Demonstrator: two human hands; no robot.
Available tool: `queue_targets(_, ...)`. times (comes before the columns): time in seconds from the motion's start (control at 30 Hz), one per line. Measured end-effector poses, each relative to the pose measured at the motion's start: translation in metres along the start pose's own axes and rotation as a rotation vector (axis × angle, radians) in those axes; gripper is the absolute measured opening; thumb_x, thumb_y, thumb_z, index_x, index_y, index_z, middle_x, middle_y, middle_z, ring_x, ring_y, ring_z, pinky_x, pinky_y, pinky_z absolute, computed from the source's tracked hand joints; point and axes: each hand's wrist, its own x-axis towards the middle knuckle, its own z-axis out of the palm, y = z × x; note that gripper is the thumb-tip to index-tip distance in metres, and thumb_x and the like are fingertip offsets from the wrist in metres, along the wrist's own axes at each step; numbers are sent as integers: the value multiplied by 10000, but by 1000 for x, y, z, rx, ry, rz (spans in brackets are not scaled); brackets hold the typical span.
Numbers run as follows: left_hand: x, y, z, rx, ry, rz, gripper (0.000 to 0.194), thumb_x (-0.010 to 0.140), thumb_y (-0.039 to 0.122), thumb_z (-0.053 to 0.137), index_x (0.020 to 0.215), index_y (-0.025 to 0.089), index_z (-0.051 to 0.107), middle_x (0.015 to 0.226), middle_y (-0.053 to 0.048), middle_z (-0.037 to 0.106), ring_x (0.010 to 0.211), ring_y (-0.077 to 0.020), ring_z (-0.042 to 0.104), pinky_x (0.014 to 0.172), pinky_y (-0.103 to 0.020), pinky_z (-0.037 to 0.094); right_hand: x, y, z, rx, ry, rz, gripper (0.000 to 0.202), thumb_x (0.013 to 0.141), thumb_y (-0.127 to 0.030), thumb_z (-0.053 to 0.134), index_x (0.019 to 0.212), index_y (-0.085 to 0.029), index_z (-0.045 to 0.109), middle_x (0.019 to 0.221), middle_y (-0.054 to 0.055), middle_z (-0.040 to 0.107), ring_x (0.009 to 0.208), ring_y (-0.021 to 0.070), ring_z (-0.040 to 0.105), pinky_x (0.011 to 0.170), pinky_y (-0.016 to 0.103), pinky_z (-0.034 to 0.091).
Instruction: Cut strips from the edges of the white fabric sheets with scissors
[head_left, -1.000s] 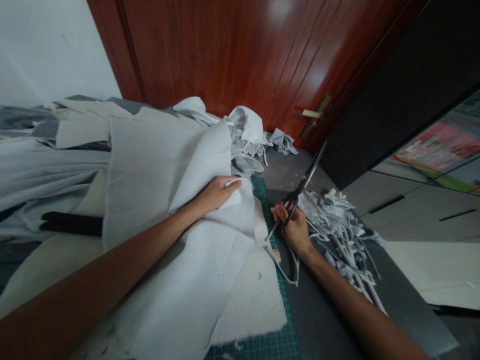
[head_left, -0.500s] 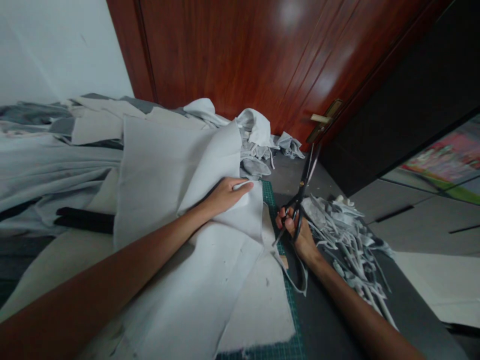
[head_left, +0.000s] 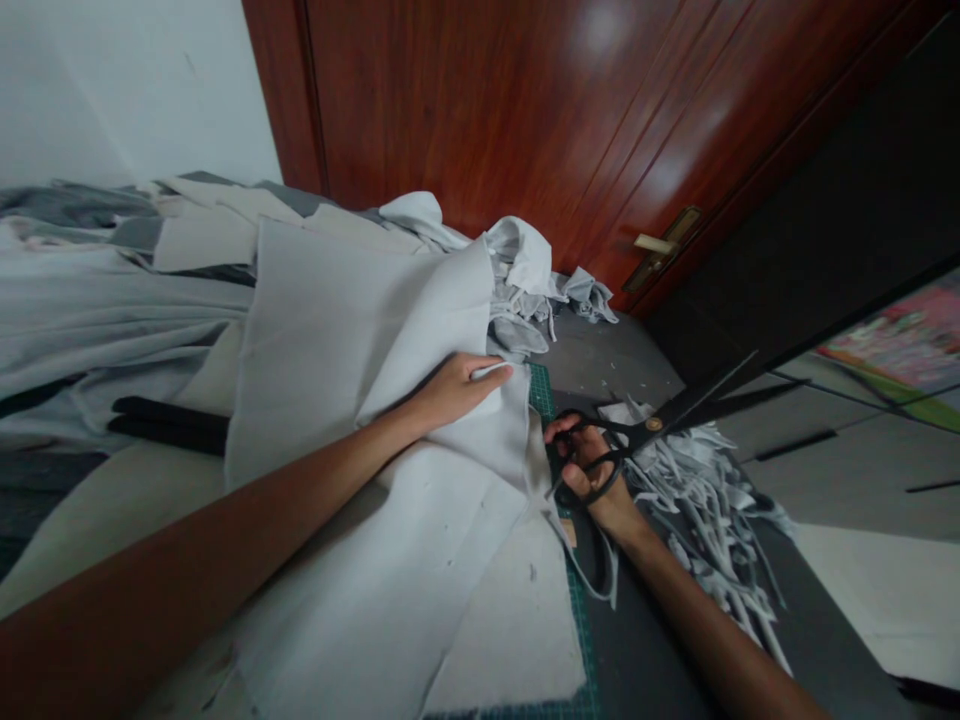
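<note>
Dark table [head_left: 637,650]: scrap heap [head_left: 712,510] | left fingers [head_left: 491,380]: pale fabric [head_left: 487,430] | right fingers [head_left: 561,428]: scissors [head_left: 654,425]

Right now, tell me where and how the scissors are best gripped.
Probably take the scissors by the black finger loops, coming from the loop end, at the picture's left: the parted blades point away to the right, so skin should stay off the edges. The right hand holds them there.
</note>
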Motion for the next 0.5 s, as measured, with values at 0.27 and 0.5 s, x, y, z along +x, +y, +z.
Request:
queue_targets(0.27,0,3,-1,32,-13,-9,475,881,549,579,953,124,779,873,-23,750,795,-200,632,736,-270,487,0,-9,-1,63,-88,5,458,879,-668,637,1090,-267,575,1013,55,607,789,200,516,721,346,447)
queue_targets(0.5,1,0,-1,70,-38,14,455,904,540,540,903,138,752,787,4,695,715,-165,576,663,-254,440,3,-7,-1,97,-133,12,290,934,-500,653,1107,-278,579,1039,39,630,788,182,527,748,339,457)
